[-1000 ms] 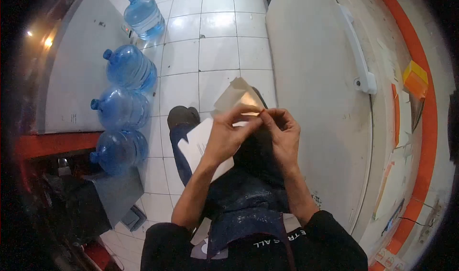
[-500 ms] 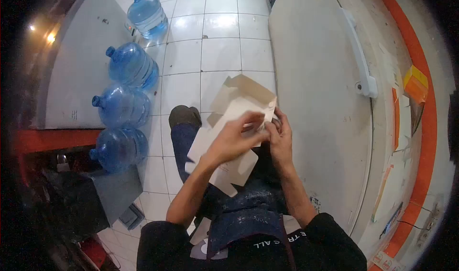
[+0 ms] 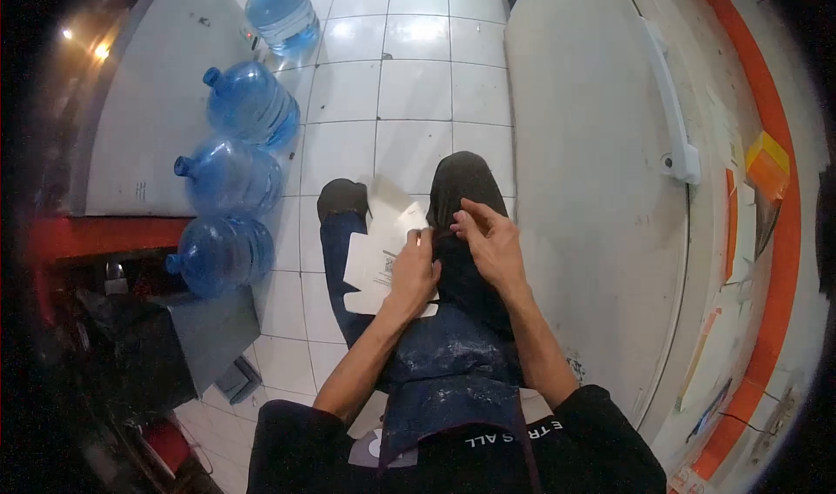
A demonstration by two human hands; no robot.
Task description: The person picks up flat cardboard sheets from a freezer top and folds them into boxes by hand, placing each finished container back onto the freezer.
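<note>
A white cardboard box [image 3: 370,263], partly folded with flaps sticking out, is tilted above my left leg. Small print and a QR code show on the side facing me. My left hand [image 3: 415,272] grips its right edge, fingers curled over the card. Apart from the box, my right hand [image 3: 495,243] hovers over my right leg. Its thumb and index finger are bent with a gap between them, and nothing shows in them. Part of the box's far side is hidden from me.
Several large blue water bottles [image 3: 252,102] stand in a row on the tiled floor at left. A white door-like panel with a handle [image 3: 670,102] runs along the right. A yellow-orange box [image 3: 768,167] sits at far right, and a grey box-shaped object [image 3: 209,337] at lower left.
The box has turned over and moved down and left, so its printed side now shows. My right hand has let go of it. My right shoe has come into view.
</note>
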